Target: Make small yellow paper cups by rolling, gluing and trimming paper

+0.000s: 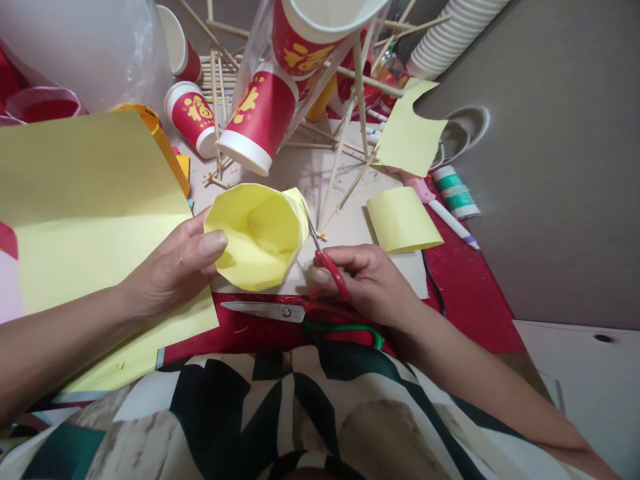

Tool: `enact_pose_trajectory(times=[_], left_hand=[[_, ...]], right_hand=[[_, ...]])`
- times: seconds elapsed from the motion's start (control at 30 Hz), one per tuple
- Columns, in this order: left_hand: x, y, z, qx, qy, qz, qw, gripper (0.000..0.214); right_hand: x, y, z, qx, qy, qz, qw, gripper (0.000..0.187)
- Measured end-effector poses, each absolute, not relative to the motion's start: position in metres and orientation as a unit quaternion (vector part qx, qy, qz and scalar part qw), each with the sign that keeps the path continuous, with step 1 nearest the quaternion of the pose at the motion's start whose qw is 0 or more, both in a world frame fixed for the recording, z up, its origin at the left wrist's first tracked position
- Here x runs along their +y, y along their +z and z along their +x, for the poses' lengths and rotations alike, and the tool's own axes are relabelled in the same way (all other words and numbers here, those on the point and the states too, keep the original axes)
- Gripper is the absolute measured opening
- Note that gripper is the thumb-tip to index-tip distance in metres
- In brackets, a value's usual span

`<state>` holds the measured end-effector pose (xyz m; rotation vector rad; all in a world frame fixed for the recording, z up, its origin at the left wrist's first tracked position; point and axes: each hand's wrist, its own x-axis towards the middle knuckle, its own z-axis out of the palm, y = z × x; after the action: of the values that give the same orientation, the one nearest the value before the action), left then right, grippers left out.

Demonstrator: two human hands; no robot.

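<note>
My left hand (187, 257) grips the left side of a yellow paper cone (257, 240), thumb over its rim, with the wide mouth turned toward me. My right hand (367, 277) is closed on the red handles of small scissors (331, 272). Their blades point up and left and meet the right edge of the cone, by a small paper flap. I cannot tell whether they are cutting into it. Below the cone lies a larger pair of scissors (270, 311) with a green handle, near my body. A big yellow sheet (95, 193) lies under my left forearm.
Red and white paper cups (263, 117) in clear wrap and a frame of wooden sticks (345, 143) stand behind the cone. To the right are a curled yellow paper piece (404, 220), a cut sheet (413, 130), a green-and-white roll (456, 192) and a grey wall (560, 167).
</note>
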<state>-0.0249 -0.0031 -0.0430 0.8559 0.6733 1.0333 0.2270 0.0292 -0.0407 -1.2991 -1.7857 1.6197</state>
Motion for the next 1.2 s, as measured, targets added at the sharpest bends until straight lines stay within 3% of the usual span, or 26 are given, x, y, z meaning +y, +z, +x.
enact_pose_trajectory(times=[1.2], left_hand=[[0.0039, -0.0435, -0.0249, 0.306, 0.468, 0.389, 0.732, 0.061]], right_hand=[[0.0299, -0.0442, 0.2280, -0.640, 0.592, -0.445, 0.208, 0.061]])
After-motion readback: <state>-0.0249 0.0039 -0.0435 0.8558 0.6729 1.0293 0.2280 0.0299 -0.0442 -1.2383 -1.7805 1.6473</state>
